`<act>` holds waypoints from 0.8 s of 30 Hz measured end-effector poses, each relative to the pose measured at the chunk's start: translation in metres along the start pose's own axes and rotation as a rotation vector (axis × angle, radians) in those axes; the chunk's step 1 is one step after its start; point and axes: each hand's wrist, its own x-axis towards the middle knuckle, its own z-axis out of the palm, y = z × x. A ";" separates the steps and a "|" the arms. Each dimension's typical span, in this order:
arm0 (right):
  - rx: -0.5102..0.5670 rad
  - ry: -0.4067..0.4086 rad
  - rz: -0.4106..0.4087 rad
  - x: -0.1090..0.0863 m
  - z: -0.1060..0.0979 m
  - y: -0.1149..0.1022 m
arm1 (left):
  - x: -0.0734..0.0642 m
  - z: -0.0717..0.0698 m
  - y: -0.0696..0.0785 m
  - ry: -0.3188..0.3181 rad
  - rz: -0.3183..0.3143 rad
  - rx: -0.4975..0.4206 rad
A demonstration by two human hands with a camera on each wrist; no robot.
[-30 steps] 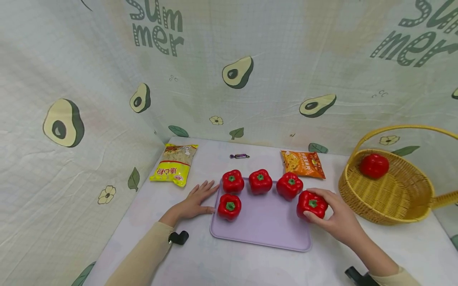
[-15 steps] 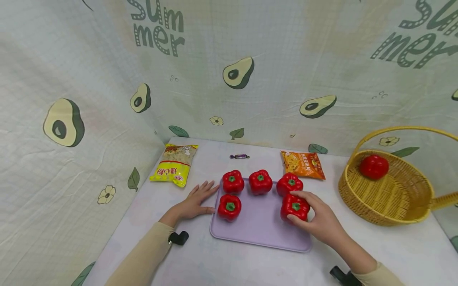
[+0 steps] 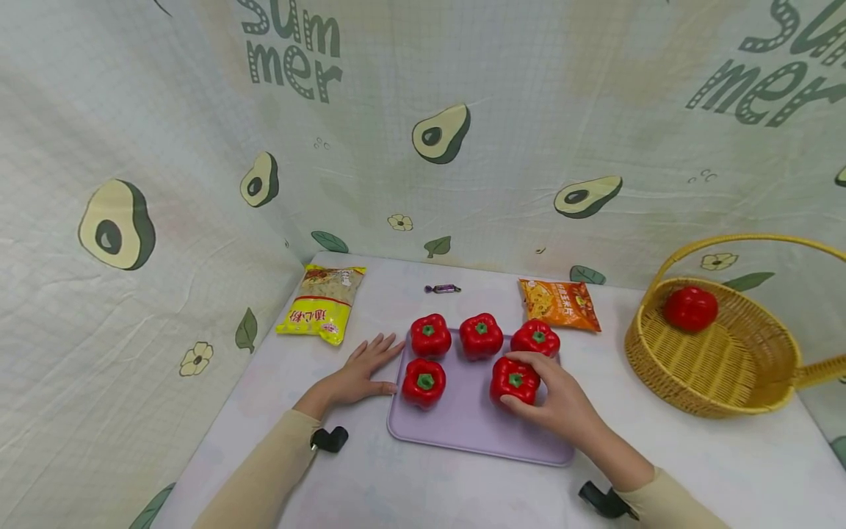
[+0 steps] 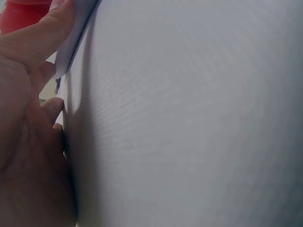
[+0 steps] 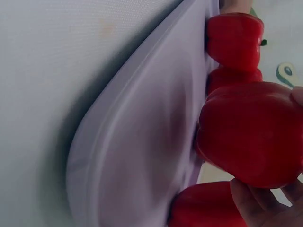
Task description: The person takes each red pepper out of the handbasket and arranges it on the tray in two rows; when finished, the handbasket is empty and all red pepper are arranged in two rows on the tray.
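White table boxed in by avocado-print cloth. Nearest, a lilac tray with five red peppers. Right hand curled round one pepper at the front row's right end, fingers wrapping its sides, base apparently at or just above the tray; cannot tell from the wrist view whether it rests. Left hand flat on the table, fingers straight, thumb touching the tray's left rim, holding nothing.

Risks, as a judgement: glossy rounded skin could slip from the fingers; a nudge against the back pepper just behind could roll it off the rim; set down tilted, the held one may topple toward the front-left pepper.

Further back on the tray, two more peppers. Far right, a wicker basket holding one pepper. Beyond the tray, an orange packet, a candy, and far left a yellow bag
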 end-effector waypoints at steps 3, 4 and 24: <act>0.004 -0.008 -0.014 0.004 0.006 -0.002 | 0.000 0.000 0.000 -0.003 -0.002 0.001; 0.007 -0.012 -0.019 0.006 0.007 -0.003 | 0.000 0.000 0.000 -0.004 -0.002 0.001; 0.049 -0.065 -0.049 0.019 0.033 -0.014 | 0.000 0.000 -0.001 -0.005 0.006 0.005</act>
